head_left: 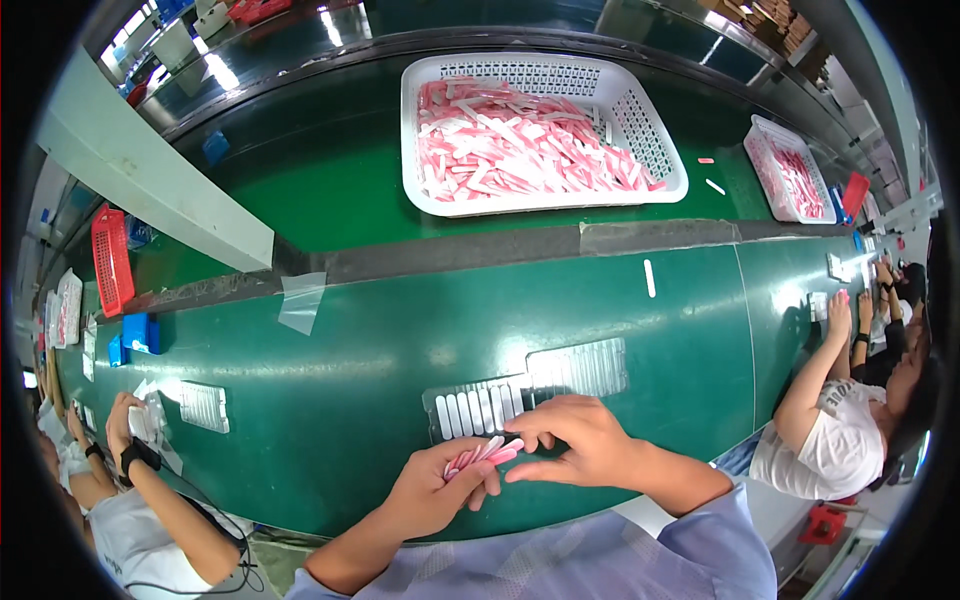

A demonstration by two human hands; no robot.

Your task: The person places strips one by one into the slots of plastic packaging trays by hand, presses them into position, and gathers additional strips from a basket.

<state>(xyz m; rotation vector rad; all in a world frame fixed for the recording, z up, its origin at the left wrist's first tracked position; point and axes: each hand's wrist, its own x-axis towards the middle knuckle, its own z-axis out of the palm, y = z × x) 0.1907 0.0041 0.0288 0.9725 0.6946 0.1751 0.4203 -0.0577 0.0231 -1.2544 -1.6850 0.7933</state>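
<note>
Lavender shirt [560,560] at bottom. Left hand [428,490], lower centre, curls round pink-white strips [486,456]; right hand [578,438] half-open, nothing visibly held. Strips look light, stiffish; pinch by ends.

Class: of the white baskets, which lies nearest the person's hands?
The big white basket straight ahead, heaped with pink-and-white strips; the smaller white basket stands well off to the right.

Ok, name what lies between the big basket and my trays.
The head view shows a dark rail, then green tabletop, with one white strip toward the right.
</note>
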